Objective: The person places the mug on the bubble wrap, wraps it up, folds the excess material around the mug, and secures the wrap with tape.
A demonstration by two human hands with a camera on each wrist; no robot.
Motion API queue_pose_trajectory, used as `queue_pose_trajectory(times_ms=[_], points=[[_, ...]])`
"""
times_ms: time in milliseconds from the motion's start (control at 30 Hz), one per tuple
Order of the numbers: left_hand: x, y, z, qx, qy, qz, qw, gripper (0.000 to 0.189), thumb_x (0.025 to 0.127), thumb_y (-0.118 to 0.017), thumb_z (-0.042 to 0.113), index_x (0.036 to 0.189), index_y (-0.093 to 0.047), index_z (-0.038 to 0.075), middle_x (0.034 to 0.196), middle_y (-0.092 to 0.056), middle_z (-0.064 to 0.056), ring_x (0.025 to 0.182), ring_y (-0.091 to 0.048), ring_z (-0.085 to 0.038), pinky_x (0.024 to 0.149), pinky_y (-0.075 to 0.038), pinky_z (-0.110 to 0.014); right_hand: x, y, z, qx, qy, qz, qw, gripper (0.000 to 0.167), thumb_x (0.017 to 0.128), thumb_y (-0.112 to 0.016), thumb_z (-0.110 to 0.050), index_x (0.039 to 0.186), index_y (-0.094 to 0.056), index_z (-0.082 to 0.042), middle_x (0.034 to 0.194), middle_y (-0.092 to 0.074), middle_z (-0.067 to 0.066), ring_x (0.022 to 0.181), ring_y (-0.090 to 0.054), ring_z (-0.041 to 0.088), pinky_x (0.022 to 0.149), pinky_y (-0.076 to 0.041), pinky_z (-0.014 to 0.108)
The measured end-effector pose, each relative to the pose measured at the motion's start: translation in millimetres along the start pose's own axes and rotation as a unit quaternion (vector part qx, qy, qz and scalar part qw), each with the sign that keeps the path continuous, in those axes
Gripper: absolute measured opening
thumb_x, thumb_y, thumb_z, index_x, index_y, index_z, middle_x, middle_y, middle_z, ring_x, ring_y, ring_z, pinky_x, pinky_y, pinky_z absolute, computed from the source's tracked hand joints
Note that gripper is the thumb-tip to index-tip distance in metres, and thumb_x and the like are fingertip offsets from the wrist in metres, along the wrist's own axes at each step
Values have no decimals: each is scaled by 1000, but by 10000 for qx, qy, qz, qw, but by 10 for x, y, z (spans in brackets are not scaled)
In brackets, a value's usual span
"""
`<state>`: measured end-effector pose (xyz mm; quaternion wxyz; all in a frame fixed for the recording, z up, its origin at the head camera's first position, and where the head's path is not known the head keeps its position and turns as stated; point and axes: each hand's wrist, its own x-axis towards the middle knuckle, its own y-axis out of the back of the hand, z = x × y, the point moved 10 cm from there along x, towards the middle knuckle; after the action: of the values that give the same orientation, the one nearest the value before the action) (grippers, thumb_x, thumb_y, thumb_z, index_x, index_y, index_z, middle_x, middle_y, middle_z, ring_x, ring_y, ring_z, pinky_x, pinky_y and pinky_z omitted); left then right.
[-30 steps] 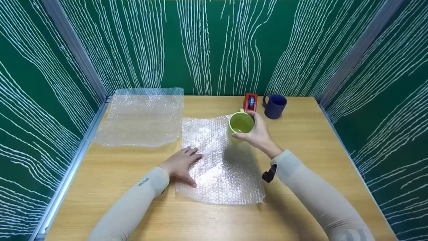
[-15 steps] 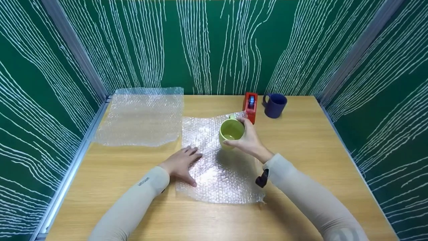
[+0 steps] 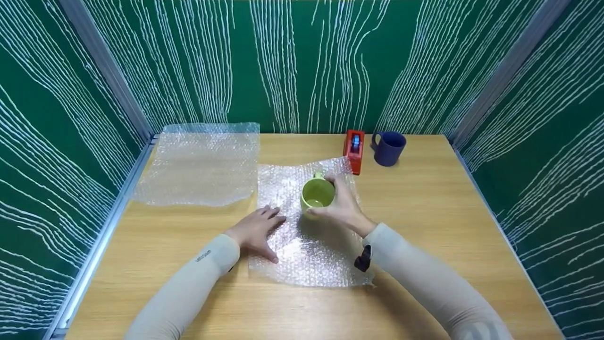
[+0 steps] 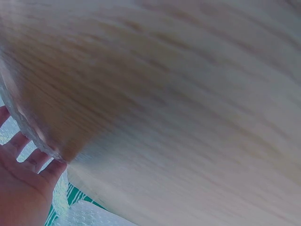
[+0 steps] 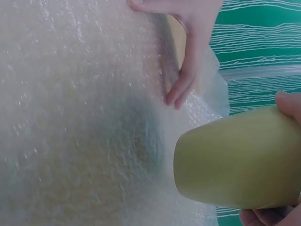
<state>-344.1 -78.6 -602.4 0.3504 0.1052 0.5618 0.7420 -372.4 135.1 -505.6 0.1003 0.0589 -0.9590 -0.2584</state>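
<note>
My right hand (image 3: 343, 206) grips a yellow-green mug (image 3: 318, 192) by its sides near the rim, its handle pointing to the back. In the right wrist view the mug (image 5: 235, 160) hangs above a sheet of bubble wrap (image 5: 75, 117), its base apart from the sheet. That bubble wrap (image 3: 288, 189) lies flat in the middle of the table. On its left edge rests my left hand (image 3: 255, 232), fingers spread and thumb out. The left wrist view shows only part of the left hand (image 4: 28, 183), fingertips at the sheet's edge.
A second bubble wrap sheet (image 3: 203, 165) lies at the back left of the wooden table (image 3: 439, 203). A red tape dispenser (image 3: 354, 152) stands at the back, touching the near sheet's corner. A dark blue mug (image 3: 389, 148) stands right of it. Green walls (image 3: 325, 66) enclose the table.
My right hand has carried the yellow-green mug left and toward me, from beside the tape dispenser to over the middle of the bubble wrap. The left hand has stayed in place.
</note>
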Motion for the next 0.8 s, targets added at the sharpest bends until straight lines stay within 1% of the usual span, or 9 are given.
queue_pose_trajectory(times_ms=[100,300,533,633,800], points=[[2,-1,4,6,-34,6,10000,126,67,-94,68,170,-38,21,180,-25,-17,168,-19,-44,137,-18,-57,-10,-61,27,98,-62,-61,9999,103,67,-103,-20,151,-47,3,143,-59,21,132,-59,38,118,-50,55],[-3,1,11,4,-21,-9,10000,127,67,-94,68,170,-37,21,180,-24,-17,168,-19,-44,137,-17,-58,-34,-155,91,30,-251,-135,9996,104,67,-103,-22,152,-47,-1,144,-59,19,132,-59,38,118,-49,55],[-10,29,17,-4,5,1,10000,128,67,-95,67,171,-36,22,181,-22,-16,168,-18,-44,137,-17,-59,-52,-232,101,34,-122,-96,9999,101,67,-103,-18,150,-49,2,143,-61,22,132,-60,40,119,-49,57],[-6,20,9,13,10,-11,10000,128,67,-94,69,171,-35,22,181,-21,-15,168,-17,-44,137,-17,-59,-54,-259,102,10,-96,-97,9999,98,67,-103,-17,148,-51,2,141,-62,22,130,-61,41,118,-49,57],[-4,3,-2,6,12,-29,10000,129,67,-93,71,171,-34,22,182,-20,-15,168,-16,-43,137,-15,-59,-43,-284,141,-68,-196,-121,9997,100,68,-103,-20,149,-50,3,141,-63,22,130,-62,40,117,-50,57]])
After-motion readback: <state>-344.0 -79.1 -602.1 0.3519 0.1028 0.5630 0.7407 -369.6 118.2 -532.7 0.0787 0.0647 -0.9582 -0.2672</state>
